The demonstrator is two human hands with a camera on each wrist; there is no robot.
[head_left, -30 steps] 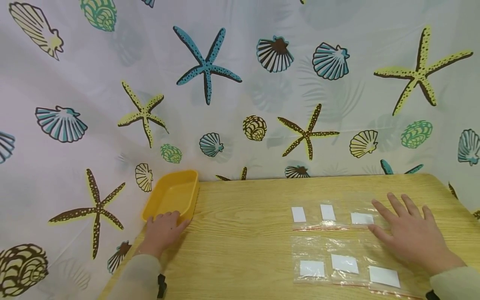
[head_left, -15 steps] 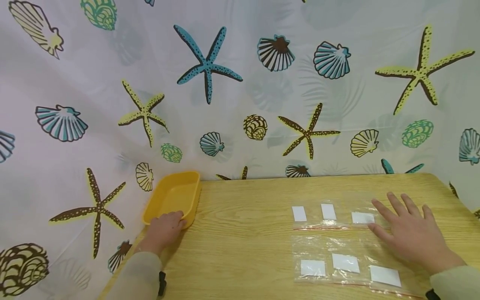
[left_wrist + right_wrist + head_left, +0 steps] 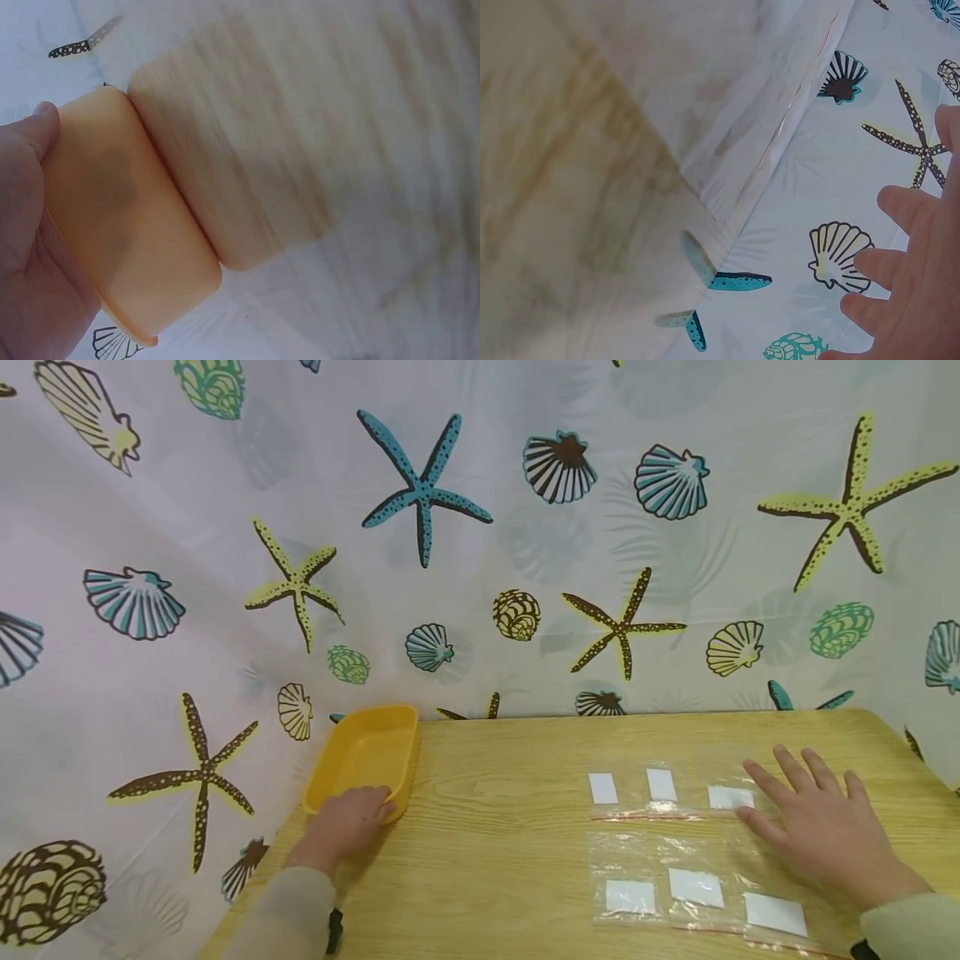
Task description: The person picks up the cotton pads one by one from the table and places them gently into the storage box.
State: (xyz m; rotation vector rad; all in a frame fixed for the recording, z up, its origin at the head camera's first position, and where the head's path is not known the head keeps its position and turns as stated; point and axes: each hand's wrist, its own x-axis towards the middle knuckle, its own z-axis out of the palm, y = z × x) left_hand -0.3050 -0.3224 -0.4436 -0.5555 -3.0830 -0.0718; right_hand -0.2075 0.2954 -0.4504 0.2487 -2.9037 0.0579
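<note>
At the table's far left stands a yellow plastic tray (image 3: 365,758) with raised sides; no contents show inside it. My left hand (image 3: 345,828) grips its near rim, and the left wrist view has the thumb over the edge of the tray (image 3: 135,217). My right hand (image 3: 828,835) is spread palm down at the right, its thumb and fingers straight, over or touching the clear zip bags (image 3: 621,852). Which of these I cannot tell. Outstretched fingers (image 3: 904,270) appear in the right wrist view, holding nothing.
Two rows of flat bags lie on the wood-grain table (image 3: 487,827), each bag with a white rectangle such as this white card (image 3: 630,897). A white curtain (image 3: 465,552) printed with starfish and shells hangs behind the table and at both sides.
My left fingers have curled over the tray's near rim. Hand and tray have shifted slightly right. My right hand keeps the same pose, and the head view has turned a little left.
</note>
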